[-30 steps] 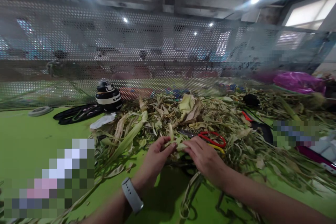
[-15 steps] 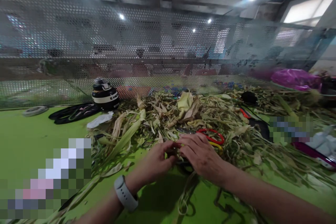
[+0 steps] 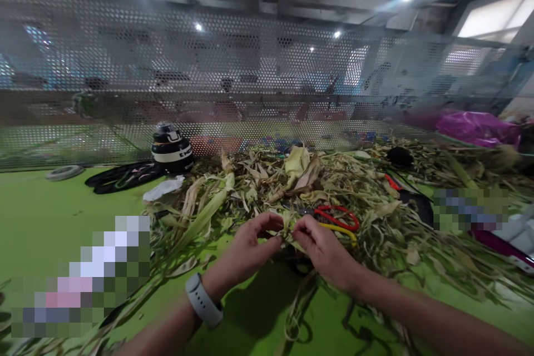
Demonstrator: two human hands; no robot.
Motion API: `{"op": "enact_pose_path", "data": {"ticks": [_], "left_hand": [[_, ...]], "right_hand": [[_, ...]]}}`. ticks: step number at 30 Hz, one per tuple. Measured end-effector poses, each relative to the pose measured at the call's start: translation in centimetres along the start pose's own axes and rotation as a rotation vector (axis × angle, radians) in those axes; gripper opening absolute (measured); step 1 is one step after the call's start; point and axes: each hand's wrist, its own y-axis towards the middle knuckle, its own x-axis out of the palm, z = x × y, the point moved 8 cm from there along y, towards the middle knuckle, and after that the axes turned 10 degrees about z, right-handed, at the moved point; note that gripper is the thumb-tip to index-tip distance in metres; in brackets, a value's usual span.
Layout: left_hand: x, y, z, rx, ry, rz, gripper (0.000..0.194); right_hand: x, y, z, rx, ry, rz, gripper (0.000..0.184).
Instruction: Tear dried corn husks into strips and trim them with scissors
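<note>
My left hand (image 3: 256, 242), with a pale watch band (image 3: 203, 300) round its wrist, pinches a small strip of greenish corn husk (image 3: 287, 222) between thumb and fingers. From the other side my right hand (image 3: 319, 245) is closed on the same husk, its fingertips a little apart from the left ones. Scissors with red and yellow handles (image 3: 340, 217) lie just beyond the right hand. Behind both hands spreads a heap of dry corn husks (image 3: 258, 172). A dark thing under the fingers is mostly hidden.
A perforated metal screen (image 3: 233, 78) stands at the back. At left are a black jar (image 3: 172, 150), a black flat item (image 3: 120, 177), a tape roll (image 3: 64, 172) and crumpled white tissue (image 3: 163, 188). A purple plastic bag (image 3: 478, 128) sits at far right on the green table (image 3: 37, 206).
My right hand, earlier laid over the left fingertips, has drawn back and turned to a pinch. The husk strip between the hands now shows. The whole view has shifted slightly.
</note>
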Motion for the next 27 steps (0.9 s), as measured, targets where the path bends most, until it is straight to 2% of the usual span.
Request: {"op": "enact_pose_path", "data": {"ticks": [5, 13, 16, 22, 27], "left_hand": [[0.1, -0.1, -0.6, -0.041, -0.123, 0.001, 0.024], [0.5, -0.4, -0.9, -0.123, -0.201, -0.022, 0.024], [0.7, -0.5, -1.0, -0.165, -0.247, -0.018, 0.027], [0.4, -0.5, -1.9, -0.225, -0.257, 0.066, 0.023], [1.7, -0.7, -3.4, -0.319, -0.466, 0.001, 0.024]], "right_hand": [[1.4, -0.2, 1.1, 0.245, 0.37, -0.109, 0.022], [2.5, -0.3, 2.3, 0.415, 0.606, -0.157, 0.034], [2.6, -0.4, 2.5, 0.484, 0.667, -0.155, 0.034], [2.7, -0.6, 2.5, 0.565, 0.7, -0.158, 0.038], [2.5, -0.5, 2.5, 0.539, 0.652, -0.126, 0.037]]}}
